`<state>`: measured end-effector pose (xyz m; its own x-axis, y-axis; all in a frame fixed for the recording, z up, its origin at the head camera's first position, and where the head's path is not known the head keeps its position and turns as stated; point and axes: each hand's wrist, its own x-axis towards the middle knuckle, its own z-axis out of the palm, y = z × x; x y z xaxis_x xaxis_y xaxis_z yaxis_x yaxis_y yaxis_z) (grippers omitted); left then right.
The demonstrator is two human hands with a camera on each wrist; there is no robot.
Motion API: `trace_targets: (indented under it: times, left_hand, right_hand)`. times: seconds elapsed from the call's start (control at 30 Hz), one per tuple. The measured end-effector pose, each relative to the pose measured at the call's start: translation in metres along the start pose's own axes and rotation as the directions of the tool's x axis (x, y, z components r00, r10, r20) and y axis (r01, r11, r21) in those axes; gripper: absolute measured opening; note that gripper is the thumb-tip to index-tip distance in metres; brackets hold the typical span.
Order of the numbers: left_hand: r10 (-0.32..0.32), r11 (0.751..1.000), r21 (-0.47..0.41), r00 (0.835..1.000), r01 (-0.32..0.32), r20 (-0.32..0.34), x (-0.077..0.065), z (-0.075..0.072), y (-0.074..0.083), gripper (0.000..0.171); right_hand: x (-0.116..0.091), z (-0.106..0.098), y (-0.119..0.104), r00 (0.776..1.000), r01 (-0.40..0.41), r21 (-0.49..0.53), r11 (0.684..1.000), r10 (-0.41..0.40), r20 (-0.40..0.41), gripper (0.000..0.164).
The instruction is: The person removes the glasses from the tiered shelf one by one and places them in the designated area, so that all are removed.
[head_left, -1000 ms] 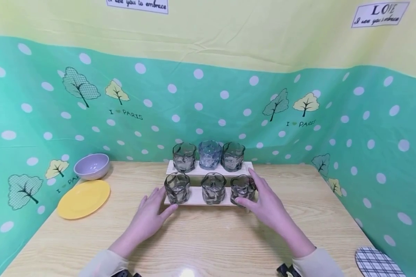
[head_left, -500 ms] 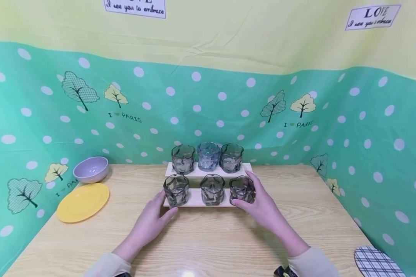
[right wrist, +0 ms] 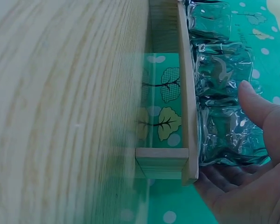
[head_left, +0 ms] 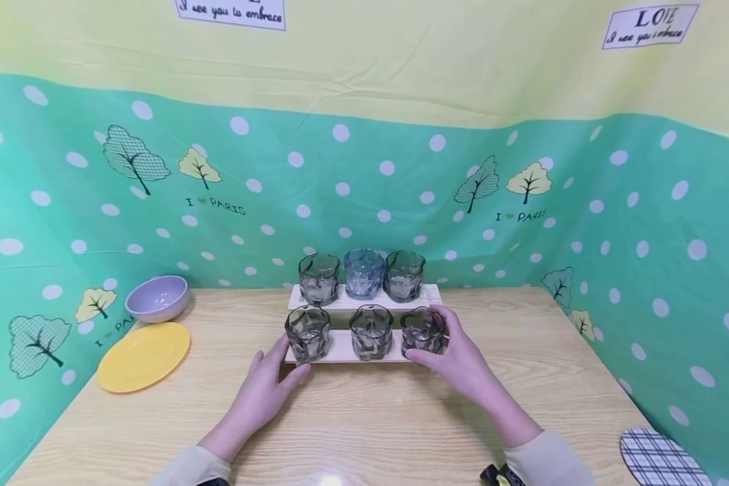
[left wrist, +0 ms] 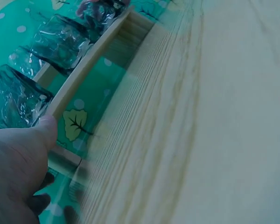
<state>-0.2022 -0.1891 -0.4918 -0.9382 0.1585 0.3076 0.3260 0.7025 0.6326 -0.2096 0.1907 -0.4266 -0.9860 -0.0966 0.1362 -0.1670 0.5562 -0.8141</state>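
Observation:
A two-step wooden rack (head_left: 341,345) stands on the table, with three smoky grey glasses on its front step. The back step bears a blue glass (head_left: 364,273) between a left grey glass (head_left: 319,278) and a right grey glass (head_left: 404,275). My left hand (head_left: 266,386) grips the rack's left end beside the front left glass (head_left: 308,334), thumb on the board's edge in the left wrist view. My right hand (head_left: 462,358) holds the front right glass (right wrist: 231,133), thumb on its near side and fingers behind. The front middle glass (head_left: 372,332) is untouched.
At the left stand a purple bowl (head_left: 156,299) and a yellow plate (head_left: 144,358). A checked mat (head_left: 662,459) lies at the table's right edge. Behind the rack hangs a green dotted cloth (head_left: 364,216), which also closes off both sides.
The right hand's fingers have drawn in closer round the front right glass. The left hand's fingers have closed in at the rack's left end. The glasses keep their places on the rack.

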Motion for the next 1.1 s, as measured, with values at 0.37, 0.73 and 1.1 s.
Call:
trace_targets:
  times: [0.37,0.73,1.1]
  left_hand:
    - [-0.001,1.0,-0.014,1.0,0.001,-0.013,0.0016,0.0025,-0.0037,0.08]
    - [-0.024,0.999,-0.037,1.0,0.023,-0.016,0.0009,-0.0002,-0.0013,0.08]
    - [-0.061,0.997,-0.044,0.998,0.06,-0.019,-0.0004,0.0005,-0.0013,0.081]
  right_hand:
    - [-0.0007,-0.0023,-0.0042,0.999,-0.049,-0.004,0.999,0.049,0.024,0.105]
    - [-0.0004,-0.0026,-0.0039,0.998,-0.051,0.02,0.998,0.051,0.029,0.103]
    - [0.0012,-0.0023,-0.002,0.998,-0.055,0.032,0.998,0.054,0.037,0.102]
